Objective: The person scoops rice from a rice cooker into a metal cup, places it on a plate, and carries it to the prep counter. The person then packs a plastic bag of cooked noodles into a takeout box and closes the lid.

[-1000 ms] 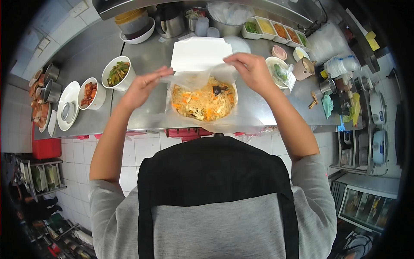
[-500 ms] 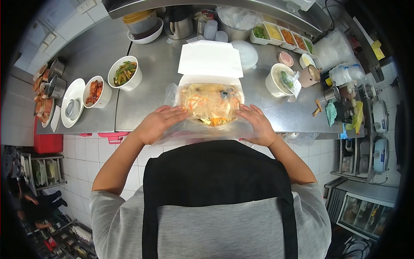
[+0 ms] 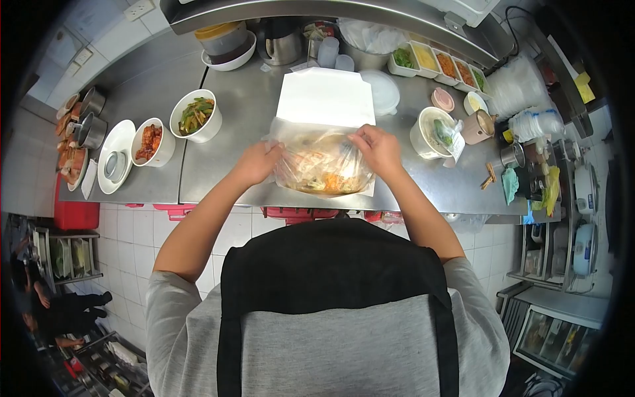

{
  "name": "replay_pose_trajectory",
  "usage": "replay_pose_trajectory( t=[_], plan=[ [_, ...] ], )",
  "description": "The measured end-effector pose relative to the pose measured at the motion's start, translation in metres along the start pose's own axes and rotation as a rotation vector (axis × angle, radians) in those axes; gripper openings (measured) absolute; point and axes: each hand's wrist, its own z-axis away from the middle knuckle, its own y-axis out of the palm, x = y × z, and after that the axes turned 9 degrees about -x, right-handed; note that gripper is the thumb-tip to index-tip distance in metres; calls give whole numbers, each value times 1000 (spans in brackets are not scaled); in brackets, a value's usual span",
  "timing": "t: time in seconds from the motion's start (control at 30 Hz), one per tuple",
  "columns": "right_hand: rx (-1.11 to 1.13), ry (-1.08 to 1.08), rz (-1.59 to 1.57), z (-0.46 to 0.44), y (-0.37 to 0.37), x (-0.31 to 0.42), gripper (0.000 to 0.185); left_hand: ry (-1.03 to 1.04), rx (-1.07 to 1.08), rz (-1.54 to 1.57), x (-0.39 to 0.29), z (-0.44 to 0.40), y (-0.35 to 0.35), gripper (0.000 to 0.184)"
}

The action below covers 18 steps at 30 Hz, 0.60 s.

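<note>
In front of me on the steel counter is a white takeout box with its lid (image 3: 325, 98) raised at the back. Noodle-like food with orange and white shreds (image 3: 324, 173) fills its base, seen through a clear plastic bag (image 3: 301, 140) spread over it. My left hand (image 3: 259, 163) is closed at the box's left edge, pinching the plastic. At the back right corner, my right hand (image 3: 378, 149) pinches the same bag between thumb and fingers.
To the left stand a white bowl of green vegetables (image 3: 216, 124), a bowl of red food (image 3: 166, 151) and an oval plate (image 3: 106, 182). A covered white bowl (image 3: 423, 140) and several topping trays (image 3: 425, 59) are on the right. A steel shelf (image 3: 264, 14) overhangs the back.
Both hands went from flat and spread beside the box to pinching the plastic. The bag's near edge, which hung past the counter's front, is now drawn back over the food.
</note>
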Motion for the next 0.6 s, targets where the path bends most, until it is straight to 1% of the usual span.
replay_pose_trajectory(
  t=[0.07, 0.1, 0.17, 0.2, 0.3, 0.4, 0.5, 0.57, 0.6],
  plan=[
    [-54, -46, 88, -10, 5, -9, 27, -87, 19, 69, -3, -6, -1, 33],
    [-29, -29, 107, -13, 6, -14, 28, -131, 30, 103, -3, -7, -2, 31],
    [16, 11, 143, -19, 6, -18, 29, -5, -138, 46, -9, -6, -24, 32],
    [16, 0, 161, -20, 7, -21, 29, 60, -222, 17, -17, -4, -35, 35],
    [-5, -30, 191, -21, 14, -31, 29, 580, -773, -365, -49, 17, -52, 41],
    [-31, -51, 180, -19, 19, -34, 28, 883, -301, -525, -52, 31, -20, 45],
    [-52, -33, 156, -19, 15, -36, 24, 648, -165, -565, -28, 12, 11, 46],
    [-110, 21, 118, -25, 0, -31, 18, 603, -134, -534, -23, 6, 15, 45],
    [-179, 15, 63, -26, -10, -26, 14, 582, -120, -518, -21, 3, 15, 44]
  ],
)
